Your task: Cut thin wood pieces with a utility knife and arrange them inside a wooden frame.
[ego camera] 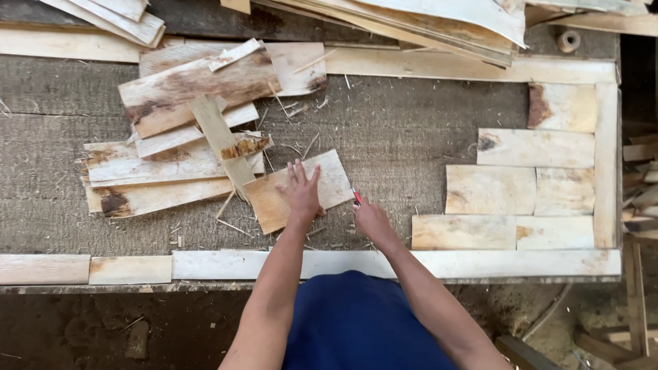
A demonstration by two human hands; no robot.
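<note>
Wood veneer pieces spread over a rough grey bench (411, 137), two bare hands at work.

Left hand (301, 194) lies flat, fingers spread, pressing on a pale veneer sheet (327, 183) that rests tilted near the bench's middle, just right of a loose pile (178, 137) of stained sheets. Right hand (371, 218) is clenched round a red-tipped tool (356, 196), its tip at the sheet's right edge. Farther right, well apart, flat sheets (521, 188) lie edge to edge in rows inside a frame of pale strips (606, 164). Splinters lie scattered about the pile.
</note>
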